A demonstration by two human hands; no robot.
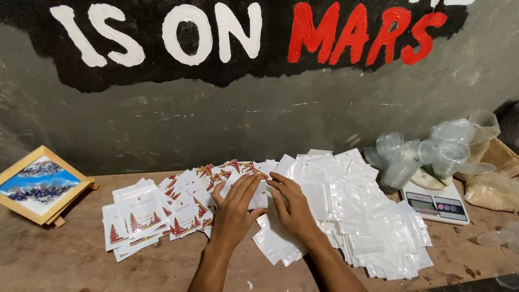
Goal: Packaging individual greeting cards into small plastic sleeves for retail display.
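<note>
Both my hands rest flat on a spread of small white pouches on a wooden table (65, 259). My left hand (233, 208) lies with fingers apart where the printed pouches (162, 211), white with red patterns, meet the plain ones. My right hand (292, 204) presses, fingers spread, on the plain glossy white pouches (367, 216), which fan out to the right. The fingertips of the two hands nearly touch over one pouch (261, 192). Neither hand grips anything.
A framed picture (40, 184) leans at the far left on the table. At the right stands a white digital scale (435, 204) with clear plastic cups (427, 154) piled on and behind it. A plastic bag (494, 189) lies at the far right. A painted wall rises behind.
</note>
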